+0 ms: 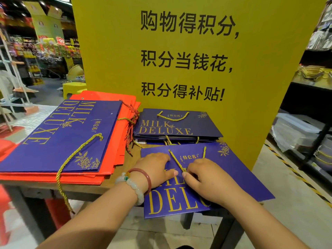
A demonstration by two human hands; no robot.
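Observation:
A flat purple "Milk Deluxe" paper bag (233, 169) lies at the table's front right, overhanging the edge. My left hand (154, 168) presses flat on its upper left part. My right hand (206, 178) rests on the middle of the bag, and its fingers pinch the gold cord handle (177, 161) near where the cord crosses the print. A stack of the same small purple bags (179, 126) lies behind it.
On the left, a large purple bag (68, 133) tops a pile of red bags (118, 133), its gold cord (62, 177) hanging over the wooden table's edge (71, 188). A yellow sign board (197, 51) stands behind. Shelves (309, 112) are at right.

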